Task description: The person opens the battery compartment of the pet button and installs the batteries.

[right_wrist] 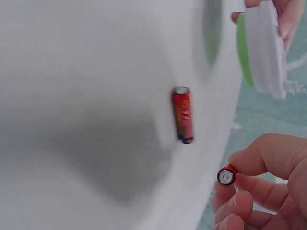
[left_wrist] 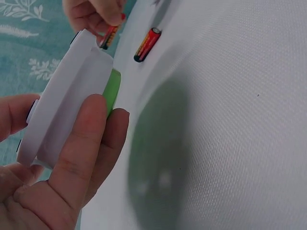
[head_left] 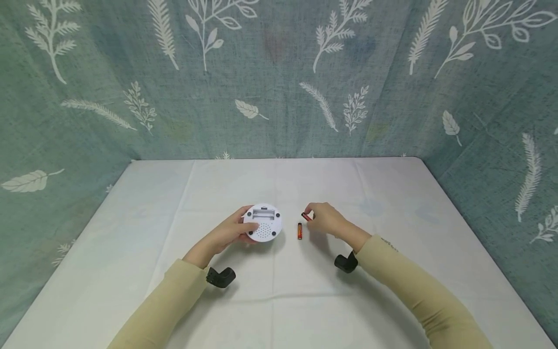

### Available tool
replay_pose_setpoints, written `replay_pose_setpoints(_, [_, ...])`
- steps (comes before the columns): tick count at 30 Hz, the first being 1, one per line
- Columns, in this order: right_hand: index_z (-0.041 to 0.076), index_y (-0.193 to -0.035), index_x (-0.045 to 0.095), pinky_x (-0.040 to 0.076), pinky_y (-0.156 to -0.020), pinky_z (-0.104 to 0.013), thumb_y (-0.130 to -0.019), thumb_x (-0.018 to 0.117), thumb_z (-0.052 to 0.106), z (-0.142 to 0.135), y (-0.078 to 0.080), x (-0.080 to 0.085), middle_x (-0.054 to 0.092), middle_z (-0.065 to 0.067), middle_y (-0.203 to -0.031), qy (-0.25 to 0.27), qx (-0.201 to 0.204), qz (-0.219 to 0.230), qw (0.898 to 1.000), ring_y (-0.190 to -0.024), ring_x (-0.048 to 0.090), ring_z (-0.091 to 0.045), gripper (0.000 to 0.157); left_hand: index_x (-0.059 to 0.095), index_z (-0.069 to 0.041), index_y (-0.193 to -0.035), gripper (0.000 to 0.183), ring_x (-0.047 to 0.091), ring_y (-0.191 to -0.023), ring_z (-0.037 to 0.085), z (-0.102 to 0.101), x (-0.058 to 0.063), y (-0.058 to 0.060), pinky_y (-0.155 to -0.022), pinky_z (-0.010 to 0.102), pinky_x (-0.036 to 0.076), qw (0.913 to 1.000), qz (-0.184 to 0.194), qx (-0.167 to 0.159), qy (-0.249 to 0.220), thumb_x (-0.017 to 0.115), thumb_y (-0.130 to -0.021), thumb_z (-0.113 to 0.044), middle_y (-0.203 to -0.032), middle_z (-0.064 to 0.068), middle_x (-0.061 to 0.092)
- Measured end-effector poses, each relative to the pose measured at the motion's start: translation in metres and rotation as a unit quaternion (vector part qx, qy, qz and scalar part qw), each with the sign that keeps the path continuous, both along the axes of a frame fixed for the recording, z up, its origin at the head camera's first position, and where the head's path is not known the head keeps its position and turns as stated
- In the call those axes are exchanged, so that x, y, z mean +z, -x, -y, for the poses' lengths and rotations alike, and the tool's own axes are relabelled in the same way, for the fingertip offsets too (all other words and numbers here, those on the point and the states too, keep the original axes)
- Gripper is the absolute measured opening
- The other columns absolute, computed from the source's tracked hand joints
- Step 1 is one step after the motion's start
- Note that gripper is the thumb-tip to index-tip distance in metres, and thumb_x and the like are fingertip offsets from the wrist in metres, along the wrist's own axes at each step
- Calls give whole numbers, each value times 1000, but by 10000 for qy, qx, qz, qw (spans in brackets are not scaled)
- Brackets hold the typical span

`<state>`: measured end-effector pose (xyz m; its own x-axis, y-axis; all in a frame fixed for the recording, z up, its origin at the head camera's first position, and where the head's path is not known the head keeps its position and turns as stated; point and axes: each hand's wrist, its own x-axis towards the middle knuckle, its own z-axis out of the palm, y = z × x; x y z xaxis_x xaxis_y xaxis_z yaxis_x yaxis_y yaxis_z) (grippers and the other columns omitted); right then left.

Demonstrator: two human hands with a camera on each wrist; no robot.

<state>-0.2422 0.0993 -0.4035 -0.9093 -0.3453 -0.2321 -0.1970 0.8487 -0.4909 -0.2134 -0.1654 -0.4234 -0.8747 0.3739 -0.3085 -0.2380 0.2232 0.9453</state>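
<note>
My left hand (head_left: 225, 236) grips a round white device (head_left: 272, 226) by its left side, thumb on the back face and fingers underneath. That back face, turned up, has a patch of small speaker holes, dark round feet and an uncovered battery compartment (head_left: 263, 214) with a bare slot. A green part (left_wrist: 112, 90) shows on its far side in the left wrist view. Off to the right, my right hand (head_left: 328, 219) pinches a small red and black battery (right_wrist: 226, 175) between thumb and fingertips, raised over the table. A second battery (head_left: 300, 231) lies on the cloth between the hands.
A white cloth (head_left: 274, 315) with fold lines covers the table. Teal fabric (head_left: 279, 97) with white leaf prints hangs behind and at both sides. A black wrist camera mount (head_left: 221, 277) sits at the left sleeve, another mount (head_left: 346, 262) at the right.
</note>
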Motion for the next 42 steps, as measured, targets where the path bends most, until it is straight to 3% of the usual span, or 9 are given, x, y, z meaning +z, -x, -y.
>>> replay_pose_setpoints(8, [5,-109,60,41,-53,-23,-80,61,5,11,3,20,60,-6,-80,229,407,-229,9986,-62,50,-14,29,21,-13,-144,62,59,-87,16,-4,1,-1,-75,34,54,10000,35,21,27,53,-91,-13,-125,21,47])
replay_pose_setpoints(18, [11,-107,62,43,-55,-23,-81,60,7,26,5,39,60,-4,-85,90,1001,-313,9944,-66,52,-15,26,22,-13,-143,61,59,-88,18,-9,0,-1,-75,35,54,9999,91,37,-27,54,-90,-12,-125,20,47])
replay_pose_setpoints(24, [12,-109,62,44,-56,-22,-82,59,8,28,3,44,60,-4,-86,127,1262,-339,9913,-68,52,-15,27,22,-13,-143,60,58,-89,18,-10,2,-1,-76,37,54,9998,88,-91,-157,53,-91,-11,-126,22,45])
replay_pose_setpoints(32, [12,-130,50,41,-53,-21,-85,57,7,35,-1,50,58,-3,-83,220,1729,-277,9843,-64,49,-14,45,23,-14,-142,60,58,-92,19,-12,3,-1,-77,37,54,9998,65,-142,-160,53,-91,-12,-128,21,44])
replay_pose_setpoints(42, [12,-126,52,41,-51,-21,-85,55,6,39,-2,47,57,-3,-80,359,1785,-379,9826,-62,49,-14,42,23,-12,-142,59,59,-92,20,-12,4,-4,-77,38,54,9992,-31,-286,-263,53,-91,-13,-127,21,45])
